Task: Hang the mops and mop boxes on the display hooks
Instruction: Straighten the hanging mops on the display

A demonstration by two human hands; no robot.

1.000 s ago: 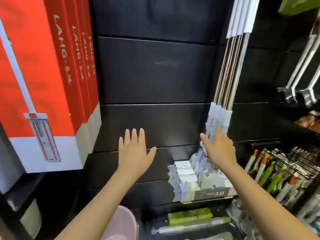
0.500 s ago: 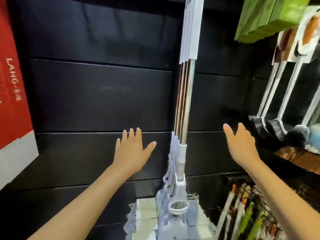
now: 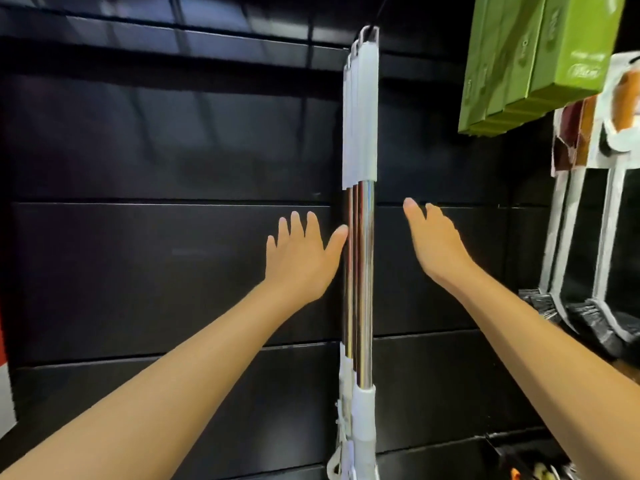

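Chrome shafts of the mops (image 3: pixel 360 271) hang upright in a tight bundle at the middle of the black slat wall (image 3: pixel 156 150). Their white top sleeves (image 3: pixel 367 116) reach up to small loops high on the wall. Our left hand (image 3: pixel 301 261) is spread flat just left of the shafts, with the thumb tip at their edge; we cannot tell whether it touches. Our right hand (image 3: pixel 438 247) is held out near their right side, apart from them, fingers straight. The grip of both hands is released and holds nothing. Half a second ago the right hand was farther right of the bundle and the left was well clear of it. The top loops were out of view then, and the mop heads showed below. Green boxes (image 3: pixel 540 57) hang at upper right, with brushes (image 3: pixel 595 320) below them.
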